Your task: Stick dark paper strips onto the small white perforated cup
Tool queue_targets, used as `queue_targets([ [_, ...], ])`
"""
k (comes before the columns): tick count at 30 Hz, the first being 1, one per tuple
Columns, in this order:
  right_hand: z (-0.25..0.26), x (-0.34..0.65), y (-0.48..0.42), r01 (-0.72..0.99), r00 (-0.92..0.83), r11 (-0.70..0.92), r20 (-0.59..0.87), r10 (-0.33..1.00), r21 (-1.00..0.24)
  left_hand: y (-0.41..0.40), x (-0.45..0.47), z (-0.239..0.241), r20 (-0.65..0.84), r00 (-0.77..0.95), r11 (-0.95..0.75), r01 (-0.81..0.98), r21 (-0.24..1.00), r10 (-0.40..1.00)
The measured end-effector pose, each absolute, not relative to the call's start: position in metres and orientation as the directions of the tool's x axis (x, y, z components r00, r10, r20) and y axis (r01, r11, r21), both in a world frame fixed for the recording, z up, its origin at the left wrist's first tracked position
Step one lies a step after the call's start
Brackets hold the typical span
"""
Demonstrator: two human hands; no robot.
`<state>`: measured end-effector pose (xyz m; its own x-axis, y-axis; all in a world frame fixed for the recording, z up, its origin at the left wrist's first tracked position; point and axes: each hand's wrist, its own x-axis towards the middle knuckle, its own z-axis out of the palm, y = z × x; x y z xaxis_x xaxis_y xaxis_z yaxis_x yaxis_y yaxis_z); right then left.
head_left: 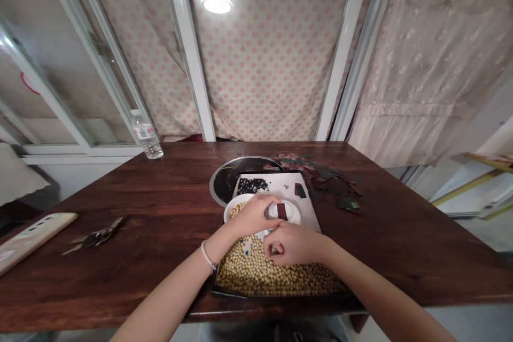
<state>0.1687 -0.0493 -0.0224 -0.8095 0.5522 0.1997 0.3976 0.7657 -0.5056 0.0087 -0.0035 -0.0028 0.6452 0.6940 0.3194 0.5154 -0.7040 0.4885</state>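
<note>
My left hand (256, 215), with a beaded bracelet (207, 257) at its wrist, curves its thumb and fingers at the edge of a small white round container (294, 215). A dark brown square piece (282, 211) shows on that container. My right hand (294, 243) is closed, its fingers curled just below the container; what they hold is hidden. Under both hands is a shallow white-lined tray (311, 219) with many yellowish round beans (272, 279) in its near part. A white bowl (229, 209) of similar beans stands left of my left hand, partly covered by it.
Black beans (253, 185) and a dark green and brown scrap (300, 191) lie at the tray's far end. Behind is a round dark plate (222, 181). Scraps (328, 179) are strewn to the right. Keys (98, 236), a phone (34, 238) and a water bottle (148, 136) are leftward.
</note>
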Motion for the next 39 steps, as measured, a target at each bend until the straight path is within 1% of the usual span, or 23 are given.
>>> queue_targets([
  [2, -0.020, 0.169, -0.051, 0.397, -0.808, 0.747, 0.183, 0.560, -0.534, -0.004, 0.008, -0.003, 0.317, 0.642, -0.701, 0.524, 0.483, 0.698],
  [3, -0.017, 0.170, -0.051, 0.391, -0.807, 0.723, 0.166, 0.567, -0.569, -0.004, 0.008, -0.003, 0.318, 0.643, -0.703, 0.524, 0.481, 0.697],
  [6, -0.003, 0.180, -0.049, 0.364, -0.795, 0.582, 0.083, 0.601, -0.727, -0.003, 0.008, -0.003, 0.326, 0.658, -0.717, 0.499, 0.486, 0.679],
  [7, 0.002, 0.186, -0.047, 0.361, -0.781, 0.524, 0.057, 0.622, -0.772, -0.003, 0.008, -0.003, 0.327, 0.663, -0.721, 0.491, 0.490, 0.674],
  [9, 0.010, 0.199, -0.039, 0.390, -0.676, 0.446, 0.079, 0.733, -0.806, -0.003, 0.008, -0.003, 0.324, 0.667, -0.721, 0.486, 0.493, 0.671],
  [11, 0.014, 0.210, -0.030, 0.439, -0.553, 0.410, 0.119, 0.825, -0.799, -0.004, 0.009, -0.003, 0.316, 0.663, -0.716, 0.501, 0.485, 0.678],
  [14, 0.010, 0.219, -0.018, 0.516, -0.455, 0.415, 0.170, 0.874, -0.749, -0.005, 0.009, -0.004, 0.320, 0.653, -0.713, 0.520, 0.470, 0.687],
  [18, 0.002, 0.214, -0.013, 0.561, -0.471, 0.460, 0.192, 0.861, -0.688, -0.005, 0.009, -0.003, 0.318, 0.656, -0.716, 0.523, 0.462, 0.684],
  [21, -0.002, 0.209, -0.014, 0.563, -0.477, 0.474, 0.203, 0.855, -0.677, -0.005, 0.010, -0.002, 0.290, 0.670, -0.713, 0.527, 0.462, 0.683],
  [25, -0.003, 0.208, -0.014, 0.556, -0.452, 0.444, 0.192, 0.871, -0.703, -0.005, 0.010, -0.002, 0.287, 0.666, -0.709, 0.535, 0.460, 0.689],
  [30, -0.004, 0.209, -0.012, 0.557, -0.426, 0.377, 0.135, 0.895, -0.740, -0.004, 0.009, -0.004, 0.294, 0.669, -0.714, 0.526, 0.462, 0.683],
  [34, -0.007, 0.206, -0.011, 0.557, -0.382, 0.377, 0.175, 0.907, -0.740, -0.004, 0.008, -0.004, 0.284, 0.672, -0.711, 0.527, 0.465, 0.684],
  [36, -0.008, 0.205, -0.010, 0.534, -0.412, 0.386, 0.167, 0.896, -0.753, -0.004, 0.008, -0.003, 0.279, 0.670, -0.706, 0.530, 0.469, 0.688],
  [39, -0.010, 0.207, -0.007, 0.499, -0.486, 0.386, 0.117, 0.866, -0.776, -0.004, 0.008, -0.004, 0.287, 0.666, -0.705, 0.525, 0.476, 0.689],
])
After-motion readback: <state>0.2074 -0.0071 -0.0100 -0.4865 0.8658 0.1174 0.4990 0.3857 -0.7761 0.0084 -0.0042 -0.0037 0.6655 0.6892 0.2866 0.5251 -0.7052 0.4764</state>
